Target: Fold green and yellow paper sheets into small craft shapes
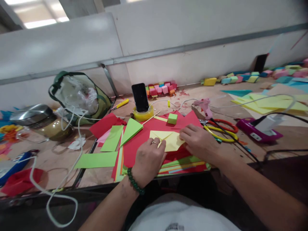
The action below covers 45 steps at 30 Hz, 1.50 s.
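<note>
A pale yellow folded paper (171, 144), its flaps meeting like an envelope, lies on a stack of red paper (134, 150). At its left end, my left hand (150, 157) grips it with bent fingers, a ring on one of them and a green bead bracelet at the wrist. My right hand (198, 141) is closed over the right edge of the same paper, hiding that corner. Just beyond the paper sits a small light-green paper cube (172, 118). Green folded sheets (131, 130) rest to the left of my left hand.
Scissors (222, 130) and a pink glue gun (204, 107) lie to the right, near a purple power strip (258, 131). A phone (140, 97) stands on a yellow tape roll (143, 114). At left are a glass jar (45, 123), a bag (81, 96) and a white cable (79, 141).
</note>
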Each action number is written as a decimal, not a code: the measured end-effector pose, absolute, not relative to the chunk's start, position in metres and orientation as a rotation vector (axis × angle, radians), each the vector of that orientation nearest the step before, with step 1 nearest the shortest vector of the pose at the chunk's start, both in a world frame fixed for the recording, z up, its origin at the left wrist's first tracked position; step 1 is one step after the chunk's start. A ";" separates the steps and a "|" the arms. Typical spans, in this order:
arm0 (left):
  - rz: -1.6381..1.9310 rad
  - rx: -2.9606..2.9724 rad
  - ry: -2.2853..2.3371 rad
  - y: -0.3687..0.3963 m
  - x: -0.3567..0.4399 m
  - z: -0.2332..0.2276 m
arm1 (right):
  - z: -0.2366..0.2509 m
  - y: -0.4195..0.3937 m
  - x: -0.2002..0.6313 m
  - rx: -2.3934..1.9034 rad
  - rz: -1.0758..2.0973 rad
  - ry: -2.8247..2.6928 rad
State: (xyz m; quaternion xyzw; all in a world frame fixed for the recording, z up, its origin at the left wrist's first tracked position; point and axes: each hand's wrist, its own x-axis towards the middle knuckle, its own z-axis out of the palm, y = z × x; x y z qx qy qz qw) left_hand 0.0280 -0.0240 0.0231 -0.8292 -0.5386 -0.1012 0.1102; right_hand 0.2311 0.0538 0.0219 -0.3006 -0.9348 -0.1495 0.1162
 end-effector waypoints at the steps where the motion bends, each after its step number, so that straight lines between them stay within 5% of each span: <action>1: -0.329 -2.430 -1.549 -0.025 0.027 0.022 | 0.024 0.045 0.228 -0.882 -0.443 -2.736; 10: -0.310 -2.534 -1.630 -0.027 0.011 0.009 | 0.003 0.017 0.205 -0.571 0.056 -2.662; 21: -0.777 -2.613 -1.804 -0.049 -0.005 -0.012 | 0.011 0.054 0.213 -0.954 1.036 -2.441; 32: -0.966 -2.605 -1.810 -0.051 -0.007 -0.019 | -0.008 0.072 0.192 -1.142 0.794 -2.346; 45: -0.757 -2.587 -1.737 -0.051 -0.007 -0.022 | -0.016 0.073 0.194 -1.128 0.769 -2.339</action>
